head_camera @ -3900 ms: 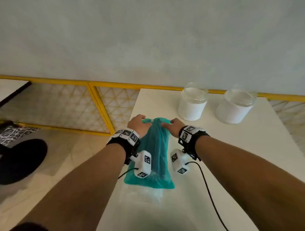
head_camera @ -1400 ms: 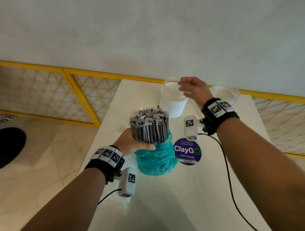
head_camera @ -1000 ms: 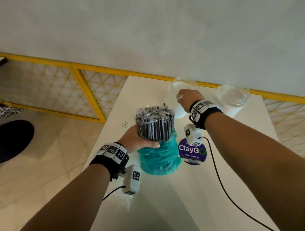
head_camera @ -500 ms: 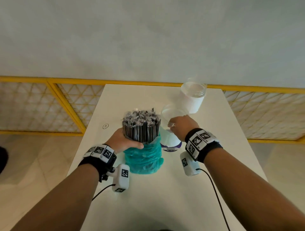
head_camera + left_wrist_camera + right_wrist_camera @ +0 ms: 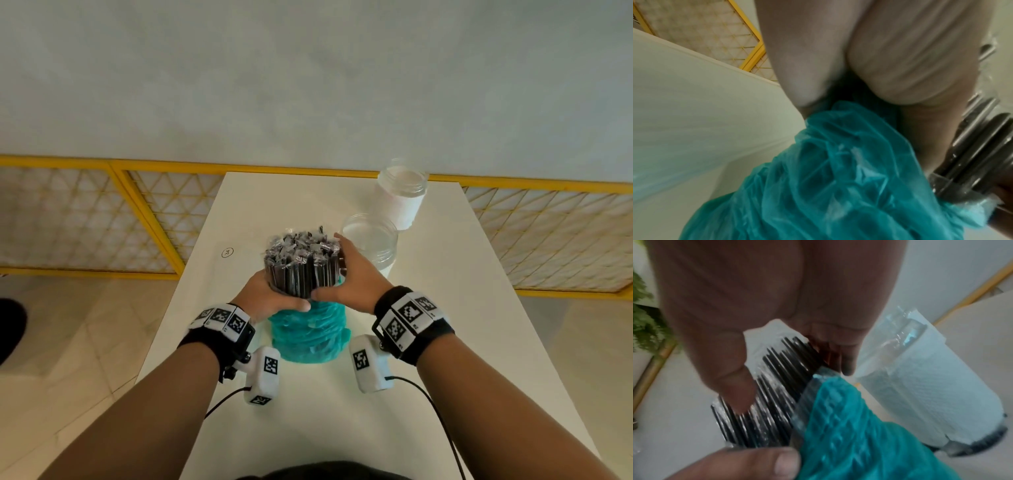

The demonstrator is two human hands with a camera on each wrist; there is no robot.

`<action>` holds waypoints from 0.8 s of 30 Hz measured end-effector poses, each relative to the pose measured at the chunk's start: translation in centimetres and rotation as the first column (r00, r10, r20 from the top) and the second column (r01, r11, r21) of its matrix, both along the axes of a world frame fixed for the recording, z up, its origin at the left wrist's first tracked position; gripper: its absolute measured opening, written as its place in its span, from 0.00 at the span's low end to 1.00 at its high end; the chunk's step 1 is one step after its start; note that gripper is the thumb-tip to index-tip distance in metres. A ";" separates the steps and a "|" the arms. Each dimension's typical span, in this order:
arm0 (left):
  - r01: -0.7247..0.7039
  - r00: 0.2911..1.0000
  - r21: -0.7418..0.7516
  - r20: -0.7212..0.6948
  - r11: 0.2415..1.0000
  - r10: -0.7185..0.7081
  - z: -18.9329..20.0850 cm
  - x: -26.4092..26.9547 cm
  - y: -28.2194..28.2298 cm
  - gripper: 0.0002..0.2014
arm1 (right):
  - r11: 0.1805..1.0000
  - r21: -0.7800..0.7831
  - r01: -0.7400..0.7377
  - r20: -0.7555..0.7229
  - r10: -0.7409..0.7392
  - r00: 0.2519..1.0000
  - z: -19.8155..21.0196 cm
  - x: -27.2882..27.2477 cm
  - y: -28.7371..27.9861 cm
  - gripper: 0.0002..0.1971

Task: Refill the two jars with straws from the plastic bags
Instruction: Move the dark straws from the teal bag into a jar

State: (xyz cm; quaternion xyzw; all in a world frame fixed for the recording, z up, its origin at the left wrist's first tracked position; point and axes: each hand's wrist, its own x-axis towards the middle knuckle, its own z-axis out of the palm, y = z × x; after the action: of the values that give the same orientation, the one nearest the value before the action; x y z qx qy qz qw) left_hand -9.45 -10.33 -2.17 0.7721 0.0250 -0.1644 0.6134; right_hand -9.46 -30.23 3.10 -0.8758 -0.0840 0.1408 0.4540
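Currently, step in hand: lift of straw bundle out of bag, judged from present layout.
Straw bundle (image 5: 302, 265): dark, individually wrapped straws; upright; upper half exposed, lower half inside the bag.
Teal plastic bag (image 5: 308, 334): rolled down and bunched around bundle base; stands on white table (image 5: 462, 308) at centre.
Left hand (image 5: 270, 298): fingers and thumb curled round left and near side of bundle, at bag rim; grasping bundle.
Right hand (image 5: 352, 277): thumb on near side, fingers wrapped round far right side of bundle; grasping bundle, higher than left hand.
Thumb tips: near each other on near face of bundle; touching or not, cannot tell.
Near jar (image 5: 371, 243): open mouth up, no straws visible inside; just beyond and right of bundle, just behind right hand; contact with fingers not discernible.
Far jar (image 5: 399, 197): open, wrapped in white paper; farther back and right, just behind near jar.
Long axis of bundle: vertical, parallel to jar axis.
Direction from grip to target: up clear of bag, then short shift to far right, toward near jar mouth.
Nearer hand to jar: right.
Probable requirement: bundle kept upright and compact to fit jar mouth.
Probable risk: bag drag on lift; loose straws from bundle edge.
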 end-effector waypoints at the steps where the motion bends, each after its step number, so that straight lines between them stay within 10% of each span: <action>1: 0.001 1.000 0.001 0.002 1.000 -0.001 -0.1 0.0 0.1 0.32 | 0.998 0.030 0.052 0.005 -0.053 0.999 -0.3 0.1 0.2 0.56; 11: 0.008 1.000 0.002 0.026 1.000 -0.008 0.3 1.3 0.1 0.34 | 0.936 0.305 0.175 0.159 -0.231 0.960 1.2 1.9 1.3 0.21; 24: 0.095 0.995 0.077 0.034 0.992 -0.098 0.4 2.4 -0.3 0.35 | 0.925 0.333 0.184 0.193 -0.258 0.947 3.1 3.8 1.1 0.25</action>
State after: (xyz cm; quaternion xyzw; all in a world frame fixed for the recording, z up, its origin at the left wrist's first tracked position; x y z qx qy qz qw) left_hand -7.00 -10.64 -1.73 0.7978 -0.0177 -0.1785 0.5757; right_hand -5.62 -29.09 6.23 -0.8076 -0.0579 -0.0307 0.5861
